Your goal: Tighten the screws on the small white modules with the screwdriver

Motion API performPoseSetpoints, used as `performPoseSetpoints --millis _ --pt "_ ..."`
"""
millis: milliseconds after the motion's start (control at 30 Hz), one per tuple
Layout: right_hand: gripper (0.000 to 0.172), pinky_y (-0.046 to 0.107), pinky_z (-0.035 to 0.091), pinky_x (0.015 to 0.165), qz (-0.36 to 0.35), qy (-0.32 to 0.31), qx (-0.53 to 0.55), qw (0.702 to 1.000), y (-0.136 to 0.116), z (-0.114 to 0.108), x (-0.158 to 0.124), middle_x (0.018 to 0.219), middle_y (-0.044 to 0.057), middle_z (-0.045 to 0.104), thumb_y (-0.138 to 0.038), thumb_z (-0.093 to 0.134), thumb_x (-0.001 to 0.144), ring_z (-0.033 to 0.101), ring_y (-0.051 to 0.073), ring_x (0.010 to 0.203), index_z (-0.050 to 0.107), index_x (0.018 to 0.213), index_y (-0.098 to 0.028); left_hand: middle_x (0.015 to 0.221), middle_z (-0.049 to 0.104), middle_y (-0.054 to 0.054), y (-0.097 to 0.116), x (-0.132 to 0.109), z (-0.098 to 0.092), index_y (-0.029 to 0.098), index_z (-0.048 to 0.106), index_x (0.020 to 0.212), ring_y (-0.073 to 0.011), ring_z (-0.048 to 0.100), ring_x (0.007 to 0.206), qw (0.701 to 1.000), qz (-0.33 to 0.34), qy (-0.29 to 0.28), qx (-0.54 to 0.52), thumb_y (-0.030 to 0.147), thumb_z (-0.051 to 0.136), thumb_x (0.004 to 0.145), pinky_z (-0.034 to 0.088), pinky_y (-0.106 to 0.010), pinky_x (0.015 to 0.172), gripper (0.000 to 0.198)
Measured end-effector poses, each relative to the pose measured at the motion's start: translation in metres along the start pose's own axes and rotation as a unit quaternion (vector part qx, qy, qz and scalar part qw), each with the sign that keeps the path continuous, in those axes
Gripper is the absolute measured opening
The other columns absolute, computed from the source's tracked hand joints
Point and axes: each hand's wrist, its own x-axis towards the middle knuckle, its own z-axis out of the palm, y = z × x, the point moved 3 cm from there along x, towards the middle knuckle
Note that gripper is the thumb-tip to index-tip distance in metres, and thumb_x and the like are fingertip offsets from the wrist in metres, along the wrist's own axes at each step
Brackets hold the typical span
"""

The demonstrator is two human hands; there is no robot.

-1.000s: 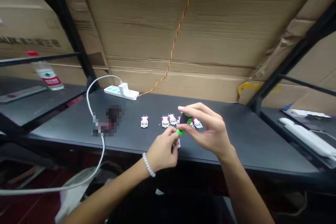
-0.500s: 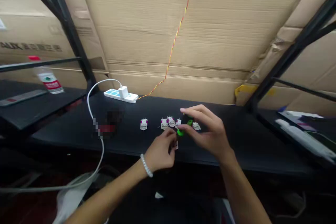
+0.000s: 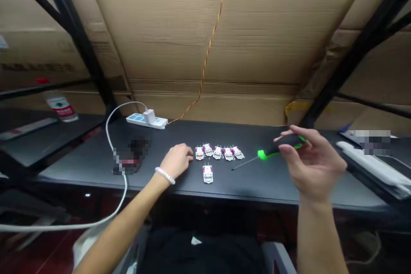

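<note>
Head view, watched from my remote station: the right hand (image 3: 313,158) pinches a screwdriver (image 3: 276,147) by its black handle, thumb against the near side and fingers over the far side. Its green collar and thin shaft extend leftward from that grip, sloping down; I cannot tell whether the tip touches the table (image 3: 272,184). Left hand (image 3: 176,160) is palm down, low over the table, fingers bent; what lies under them is hidden, so I cannot tell whether they pinch anything. Just right of the left fingertips I note five small white plugs (image 3: 217,152) with purple sides and metal prongs, set in a close, uneven row. A single plug (image 3: 208,174) stands apart, nearer the body than that row, between the two grips, prongs pointing away. Left wrist wears a white bracelet (image 3: 165,175). Beyond the left grip, farther left, I log a power strip (image 3: 157,122) with a charger (image 3: 149,116) plugged in.
</note>
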Motion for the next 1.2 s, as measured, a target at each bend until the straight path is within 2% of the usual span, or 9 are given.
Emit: performPoseSetpoints --millis 133,300,500,700,833,1033,1133,1200 --pt "0.039 0.036 0.065 0.072 0.011 -0.004 0.0 1.0 0.001 0.0 -0.001 0.099 0.005 0.077 -0.025 0.089 0.085 0.075 0.022 0.084 0.081 0.123 -0.028 0.105 0.083 -0.014 0.003 0.01 0.005 0.019 0.086 0.093 -0.0308 0.078 0.105 0.998 -0.031 -0.024 0.054 0.016 0.065 0.098 0.059 -0.039 0.098 0.021" --pt "0.039 0.035 0.065 0.075 0.022 -0.009 0.01 1.0 0.005 0.001 -0.001 0.1 0.005 0.077 -0.022 0.089 0.086 0.074 0.021 0.086 0.082 0.123 -0.029 0.106 0.084 -0.014 0.009 0.011 0.003 0.02 0.088 0.096 -0.0325 0.078 0.106 0.998 -0.034 -0.028 0.054 0.017 0.065 0.098 0.06 -0.04 0.097 0.023" --pt "0.04 0.036 0.065 0.076 0.027 -0.026 0.01 0.999 0.008 0.001 -0.001 0.102 0.004 0.077 -0.023 0.09 0.086 0.075 0.021 0.087 0.081 0.124 -0.03 0.112 0.085 -0.011 0.007 0.013 0.003 0.021 0.088 0.101 -0.0294 0.078 0.112 0.997 -0.044 -0.047 0.032 0.017 0.068 0.097 0.057 -0.036 0.103 0.021" --pt "0.04 0.036 0.063 0.078 0.024 -0.05 0.016 0.998 0.006 0.004 -0.002 0.103 0.004 0.076 -0.02 0.089 0.087 0.074 0.02 0.089 0.081 0.125 -0.031 0.111 0.085 -0.011 0.008 0.012 0.003 0.021 0.089 0.101 -0.0292 0.078 0.11 0.999 -0.03 -0.038 0.024 0.019 0.068 0.098 0.057 -0.036 0.101 0.022" --pt "0.04 0.036 0.063 0.079 0.025 -0.06 0.017 0.998 0.006 0.005 -0.002 0.104 0.004 0.076 -0.019 0.089 0.087 0.074 0.02 0.09 0.081 0.125 -0.03 0.11 0.083 -0.011 0.013 0.01 0.006 0.02 0.087 0.102 -0.0284 0.078 0.108 0.997 -0.032 -0.038 0.063 0.018 0.065 0.099 0.058 -0.034 0.099 0.022" --pt "0.04 0.035 0.062 0.079 0.023 -0.069 0.012 0.997 0.004 0.003 -0.002 0.104 0.004 0.076 -0.019 0.088 0.087 0.073 0.02 0.092 0.081 0.125 -0.03 0.11 0.078 -0.019 0.022 0.009 0.016 0.01 0.08 0.1 -0.0311 0.077 0.106 0.992 -0.029 -0.035 0.119 0.007 0.055 0.097 0.058 -0.037 0.095 0.026" --pt "0.04 0.035 0.063 0.079 0.025 -0.066 0.014 0.997 0.002 0.001 -0.002 0.105 0.005 0.076 -0.019 0.088 0.087 0.074 0.021 0.091 0.081 0.125 -0.03 0.109 0.077 -0.02 0.021 0.008 0.015 0.009 0.076 0.101 -0.0305 0.077 0.106 0.991 -0.031 -0.033 0.128 -0.002 0.052 0.091 0.058 -0.036 0.095 0.028" --pt "0.04 0.036 0.063 0.08 0.026 -0.067 0.017 0.997 0.002 0.0 -0.002 0.105 0.005 0.076 -0.02 0.088 0.087 0.075 0.021 0.092 0.081 0.125 -0.03 0.11 0.077 -0.018 0.018 0.004 0.011 0.009 0.074 0.103 -0.029 0.077 0.106 0.991 -0.029 -0.028 0.127 -0.004 0.05 0.092 0.057 -0.036 0.095 0.03"
